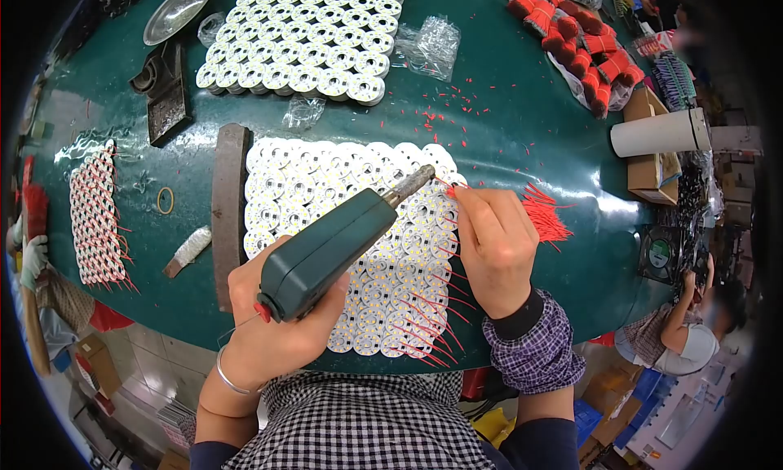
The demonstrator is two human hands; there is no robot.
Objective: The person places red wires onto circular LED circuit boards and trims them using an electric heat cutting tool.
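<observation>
My left hand [281, 339] is wrapped around a dark green soldering gun [330, 250], whose metal tip points up and right. The tip is over the upper right of a panel of round white LED boards [302, 188] on the table. My right hand [497, 246] pinches a short red wire [443, 181] at the panel's right edge, close to the tip. Whether tip and wire touch I cannot tell. Several red wires [432, 327] stick out from boards at the lower right. Right of my hand lies a pile of loose red wires [545, 215].
A curved dark bar [232, 217] lies along the panel's left side. Stacked LED boards [306, 37], a metal bowl [178, 11] and bundled red wires [583, 46] sit farther back. A wired panel [99, 217] is at left. Other people are at both sides.
</observation>
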